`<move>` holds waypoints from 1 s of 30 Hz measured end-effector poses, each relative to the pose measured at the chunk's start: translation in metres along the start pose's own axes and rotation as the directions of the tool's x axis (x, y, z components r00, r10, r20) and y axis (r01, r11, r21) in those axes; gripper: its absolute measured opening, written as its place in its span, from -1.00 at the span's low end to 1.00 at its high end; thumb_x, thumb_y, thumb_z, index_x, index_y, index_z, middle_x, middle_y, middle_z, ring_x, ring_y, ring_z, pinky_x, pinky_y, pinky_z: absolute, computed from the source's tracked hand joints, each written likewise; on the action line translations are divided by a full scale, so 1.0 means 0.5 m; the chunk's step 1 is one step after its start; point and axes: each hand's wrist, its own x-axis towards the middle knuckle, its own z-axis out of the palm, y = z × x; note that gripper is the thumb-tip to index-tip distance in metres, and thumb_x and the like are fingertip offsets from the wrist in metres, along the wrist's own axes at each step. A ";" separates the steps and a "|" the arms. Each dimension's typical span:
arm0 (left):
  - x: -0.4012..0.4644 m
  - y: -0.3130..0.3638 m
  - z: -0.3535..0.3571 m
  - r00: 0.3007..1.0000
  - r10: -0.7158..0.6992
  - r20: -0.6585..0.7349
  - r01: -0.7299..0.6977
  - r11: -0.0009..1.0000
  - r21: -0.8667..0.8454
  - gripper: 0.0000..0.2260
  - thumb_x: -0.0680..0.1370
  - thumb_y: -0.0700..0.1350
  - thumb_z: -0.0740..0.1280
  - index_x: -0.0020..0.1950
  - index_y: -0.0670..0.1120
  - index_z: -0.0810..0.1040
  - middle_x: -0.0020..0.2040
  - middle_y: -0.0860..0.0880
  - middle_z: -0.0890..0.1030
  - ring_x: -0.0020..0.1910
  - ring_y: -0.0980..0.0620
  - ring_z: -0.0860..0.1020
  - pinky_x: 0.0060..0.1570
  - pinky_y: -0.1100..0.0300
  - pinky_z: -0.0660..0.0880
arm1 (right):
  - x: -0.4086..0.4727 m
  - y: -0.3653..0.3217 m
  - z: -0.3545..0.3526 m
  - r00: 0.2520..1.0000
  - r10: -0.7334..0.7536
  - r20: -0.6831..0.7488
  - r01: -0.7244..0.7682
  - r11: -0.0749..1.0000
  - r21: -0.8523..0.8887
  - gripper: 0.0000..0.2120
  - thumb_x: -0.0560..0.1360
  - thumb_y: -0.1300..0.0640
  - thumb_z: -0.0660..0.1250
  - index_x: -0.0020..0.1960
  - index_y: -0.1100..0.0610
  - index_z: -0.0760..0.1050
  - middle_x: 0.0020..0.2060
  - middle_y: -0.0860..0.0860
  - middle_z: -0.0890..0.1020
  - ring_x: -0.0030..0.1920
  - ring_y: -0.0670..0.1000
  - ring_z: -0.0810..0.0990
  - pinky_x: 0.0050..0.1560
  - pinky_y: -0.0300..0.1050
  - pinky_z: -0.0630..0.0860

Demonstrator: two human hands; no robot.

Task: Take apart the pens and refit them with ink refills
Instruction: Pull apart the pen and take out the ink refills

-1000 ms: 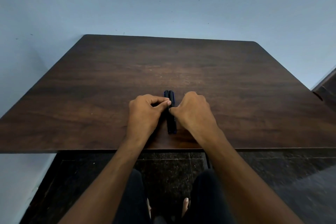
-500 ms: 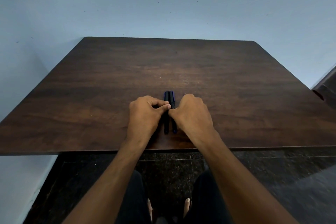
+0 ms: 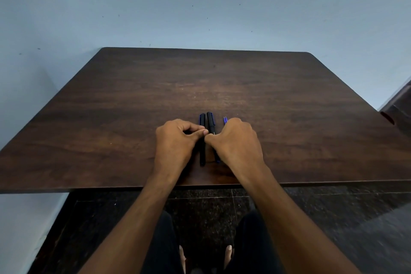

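Note:
Two black pens with blue clips lie side by side near the front of the dark wooden table (image 3: 111,118). The left pen (image 3: 202,153) lies straight. The right pen's cap (image 3: 210,121) points away from me, and a thin pale tip shows just below the cap. Its barrel (image 3: 216,159) angles off to the right under my right hand. My left hand (image 3: 175,142) pinches thumb and forefinger at the cap's near end. My right hand (image 3: 235,142) is curled around the barrel. Blue refill tips (image 3: 225,119) poke out beyond my right hand.
The table's front edge (image 3: 333,183) runs just behind my wrists, with dark tiled floor (image 3: 333,218) below. A pale blue wall stands behind and to the left. A dark piece of furniture (image 3: 398,107) shows at the right edge.
The two pens have drawn apart at their near ends. The right pen's barrel has slid back and to the right, away from its cap. The blue refill tips have come into view.

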 end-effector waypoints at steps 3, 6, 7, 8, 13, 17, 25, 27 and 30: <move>0.001 -0.004 0.000 1.000 -0.009 0.001 0.009 1.000 -0.012 -0.93 0.42 -0.09 0.57 -0.17 0.08 0.74 -0.23 0.17 0.69 -0.19 0.35 0.62 -0.19 0.53 0.46 | -0.007 0.006 -0.007 1.000 -0.022 -0.019 0.023 0.999 0.030 -0.58 0.44 -0.12 0.44 -0.44 0.10 0.41 -0.54 -0.05 0.47 -0.52 -0.07 0.43 -0.51 -0.21 0.21; 0.002 -0.013 -0.001 1.000 -0.012 0.007 0.012 1.000 -0.028 -0.92 0.43 -0.03 0.55 -0.18 0.16 0.71 -0.20 0.20 0.70 -0.16 0.34 0.63 -0.09 0.38 0.54 | -0.013 0.018 -0.012 0.996 -0.081 -0.038 0.083 0.995 0.058 -0.54 0.44 -0.04 0.40 -0.53 0.11 0.37 -0.63 -0.06 0.38 -0.57 -0.06 0.36 -0.48 -0.12 0.39; 0.003 -0.015 -0.003 1.000 -0.010 -0.007 0.009 0.998 -0.054 -0.95 0.45 -0.01 0.54 -0.16 0.15 0.72 -0.18 0.22 0.71 -0.14 0.33 0.64 -0.06 0.31 0.57 | -0.014 0.021 -0.014 0.992 -0.117 -0.051 0.120 0.991 0.062 -0.56 0.45 -0.01 0.38 -0.53 0.14 0.41 -0.63 -0.02 0.41 -0.54 -0.04 0.40 -0.39 -0.07 0.51; 0.004 -0.016 -0.004 1.000 -0.005 -0.026 0.003 0.996 -0.087 -0.97 0.46 0.00 0.53 -0.13 0.14 0.73 -0.17 0.24 0.71 -0.12 0.32 0.65 -0.04 0.25 0.59 | -0.016 0.026 -0.017 0.985 -0.157 -0.067 0.161 0.985 0.064 -0.58 0.46 0.01 0.36 -0.52 0.17 0.45 -0.60 0.02 0.47 -0.48 -0.03 0.45 -0.25 -0.04 0.58; 0.006 -0.006 -0.011 0.996 -0.035 -0.088 0.012 0.967 -0.253 -0.88 0.53 0.16 0.42 -0.11 0.18 0.72 -0.22 0.09 0.73 -0.18 0.06 0.70 -0.09 0.07 0.65 | -0.023 0.039 -0.029 0.961 -0.265 -0.077 0.272 0.958 0.095 -0.69 0.44 0.05 0.41 -0.45 0.11 0.52 -0.49 -0.02 0.55 -0.28 -0.06 0.53 -0.22 -0.26 0.44; 0.009 0.021 -0.013 0.976 -0.212 0.047 0.207 0.845 -0.494 -0.76 0.45 0.13 0.50 -0.14 -0.05 0.74 -0.25 -0.05 0.72 -0.26 0.04 0.65 -0.17 0.19 0.58 | -0.031 0.042 -0.031 0.944 -0.324 -0.065 0.328 0.943 0.063 -0.77 0.41 0.01 0.43 -0.33 0.08 0.48 -0.38 -0.12 0.41 -0.16 -0.09 0.42 -0.25 -0.17 0.38; 0.023 0.045 -0.023 0.939 -0.258 0.226 0.342 0.663 -0.665 -0.61 0.32 -0.04 0.56 -0.05 -0.34 0.68 -0.16 -0.18 0.71 -0.27 0.01 0.63 -0.18 0.20 0.61 | -0.030 0.049 -0.045 0.920 -0.378 -0.100 0.385 0.920 0.074 -0.81 0.41 0.02 0.46 -0.24 0.08 0.50 -0.33 -0.13 0.42 -0.23 -0.09 0.40 -0.28 -0.28 0.34; 0.024 0.048 -0.022 0.943 -0.256 0.212 0.330 0.651 -0.684 -0.67 0.33 -0.06 0.56 -0.10 -0.31 0.69 -0.15 -0.19 0.71 -0.27 0.01 0.64 -0.19 0.21 0.60 | -0.028 0.047 -0.050 0.930 -0.354 -0.101 0.366 0.919 0.145 -0.83 0.40 0.04 0.46 -0.24 0.07 0.50 -0.31 -0.10 0.50 -0.26 -0.08 0.47 -0.27 -0.20 0.44; 0.023 0.054 -0.022 0.947 -0.250 0.203 0.318 0.627 -0.711 -0.75 0.36 -0.09 0.55 -0.15 -0.27 0.70 -0.15 -0.19 0.71 -0.24 -0.01 0.64 -0.17 0.20 0.61 | -0.026 0.041 -0.053 0.945 -0.312 -0.097 0.327 0.892 0.313 -0.90 0.42 0.13 0.47 -0.19 0.02 0.55 -0.34 -0.08 0.59 -0.28 -0.04 0.56 -0.30 -0.20 0.53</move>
